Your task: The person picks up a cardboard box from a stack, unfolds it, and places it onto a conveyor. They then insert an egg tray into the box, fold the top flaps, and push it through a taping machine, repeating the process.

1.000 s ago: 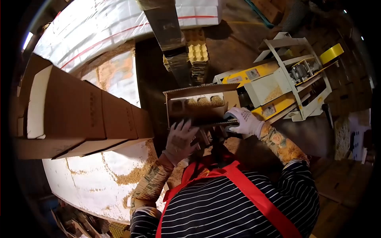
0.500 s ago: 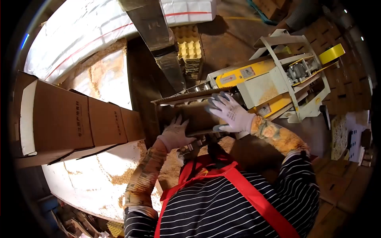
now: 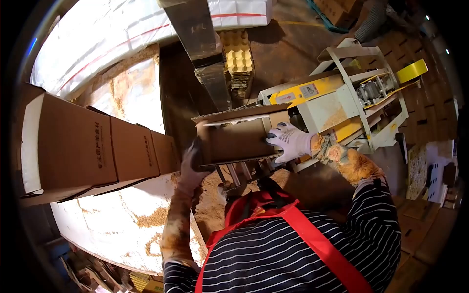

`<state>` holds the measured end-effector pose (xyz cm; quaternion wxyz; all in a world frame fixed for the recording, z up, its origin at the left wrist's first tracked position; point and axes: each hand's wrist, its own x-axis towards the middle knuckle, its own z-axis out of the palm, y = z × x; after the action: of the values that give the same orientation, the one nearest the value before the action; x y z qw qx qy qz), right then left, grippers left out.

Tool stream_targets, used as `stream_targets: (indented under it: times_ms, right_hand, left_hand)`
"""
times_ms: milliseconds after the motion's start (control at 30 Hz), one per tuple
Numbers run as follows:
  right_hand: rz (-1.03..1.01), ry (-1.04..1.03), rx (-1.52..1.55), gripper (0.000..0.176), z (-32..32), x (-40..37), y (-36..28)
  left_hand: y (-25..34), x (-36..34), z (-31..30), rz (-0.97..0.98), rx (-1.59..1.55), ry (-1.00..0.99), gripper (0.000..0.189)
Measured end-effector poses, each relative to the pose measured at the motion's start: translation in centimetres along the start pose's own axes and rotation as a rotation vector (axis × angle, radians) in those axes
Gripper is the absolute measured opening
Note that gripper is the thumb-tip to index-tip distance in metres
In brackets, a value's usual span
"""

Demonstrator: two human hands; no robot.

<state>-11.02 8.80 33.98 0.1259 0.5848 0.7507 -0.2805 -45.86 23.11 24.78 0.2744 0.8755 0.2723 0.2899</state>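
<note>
An open cardboard box (image 3: 244,158) lies in front of me with its long far flap (image 3: 239,112) standing up. A brown cardboard panel (image 3: 234,140) covers most of its opening, and a pale strip shows along the far side. My left hand (image 3: 192,168), in a dark-fingered glove, rests against the box's left end, thumb apart from the fingers; its fingertips are in shadow. At the right end, my right hand (image 3: 291,141), in a pale glove with grey fingertips, lies with spread fingers on the end flap (image 3: 279,117). Metal rollers (image 3: 234,175) show below the box.
A yellow and white box-taping machine (image 3: 351,97) stands to the right, with a yellow tape roll (image 3: 412,71). Brown cartons (image 3: 73,141) line the left on a white, sawdust-strewn table (image 3: 122,219). Beyond a post (image 3: 193,34) are stacked egg trays (image 3: 238,61). Another person's sleeve (image 3: 371,24) shows top right.
My left hand has moved from over the box's opening to outside its left end. My right hand has come down onto the right end flap, and the panel now shows more fully.
</note>
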Motion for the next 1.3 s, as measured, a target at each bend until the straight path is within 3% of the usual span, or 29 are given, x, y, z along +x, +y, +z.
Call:
stream_targets:
  times_ms: [67, 200, 267, 300, 367, 400, 500, 533, 600, 767, 833, 900, 933, 1100, 1167, 1300]
  right_hand:
    - [0.005, -0.048, -0.006, 0.075, -0.3, 0.4, 0.1]
    - [-0.009, 0.004, 0.047, 0.073, 0.2, 0.9, 1.6]
    - [0.008, 0.110, 0.157, 0.066, 0.3, 1.0, 1.9]
    - [0.012, 0.119, 0.152, 0.066, 0.5, 1.0, 1.6]
    - [0.167, 0.223, 0.011, 0.062, 1.7, 1.1, 0.2]
    - [0.151, 0.301, -0.127, 0.059, 2.4, 1.2, -0.7]
    - [-0.070, 0.919, -0.434, 0.076, -1.7, 2.1, -3.1]
    - [-0.070, 0.920, -0.427, 0.076, -3.8, 3.3, -3.8]
    - [0.176, 0.941, -0.197, 0.081, -7.8, 5.5, -4.3]
    - [0.054, 0.666, 0.037, 0.083, 3.5, 4.5, -6.0]
    - [0.141, 0.606, 0.065, 0.081, 5.5, 3.0, -6.8]
    - [0.231, 0.566, 0.089, 0.080, 6.5, 2.4, -7.3]
    - [0.253, 0.549, 0.090, 0.079, 6.7, 2.3, -7.3]
    - [0.394, 0.476, 0.199, 0.079, 7.6, 3.5, -8.1]
    - [0.410, 0.465, 0.206, 0.080, 7.0, 3.9, -8.3]
    - [0.419, 0.581, 0.241, 0.085, 5.6, 4.9, -8.0]
  left_hand:
    - [-0.9, 0.5, 0.7, 0.098, -0.129, -0.257, 0.076]
    - [-1.5, 1.0, 0.6, 0.198, 0.079, -0.328, 0.073]
    - [-1.5, 1.0, 3.1, -0.187, -0.220, -0.013, 0.075]
    - [-1.5, 1.5, 4.2, -0.176, -0.220, -0.010, 0.075]
    - [-1.6, 1.4, 6.4, -0.534, -0.412, 0.283, 0.082]
    - [-3.1, 0.8, 7.2, -0.640, -0.288, 0.171, 0.089]
    - [-3.1, 0.4, 8.0, -0.770, -0.344, 0.147, 0.088]
    - [-2.1, -0.2, 8.1, -0.773, -0.338, 0.143, 0.088]
    - [0.8, -1.0, 9.1, -0.767, -0.791, 0.350, 0.084]
    - [2.8, -3.4, 11.7, -0.791, -0.618, 0.465, 0.083]
    - [3.0, -6.1, 12.6, -0.828, -0.623, 0.456, 0.084]
    - [-0.6, -8.0, 14.6, -0.793, -0.747, 0.349, 0.070]
    - [1.5, -4.6, 11.5, -1.036, -0.968, 0.300, 0.062]
    - [-1.1, -3.3, 12.3, -0.946, -0.961, 0.373, 0.053]
    - [-1.4, -2.4, 10.6, -1.011, -1.121, 0.198, 0.065]
    - [-1.2, 1.3, 9.0, -0.916, -1.230, 0.106, 0.051]
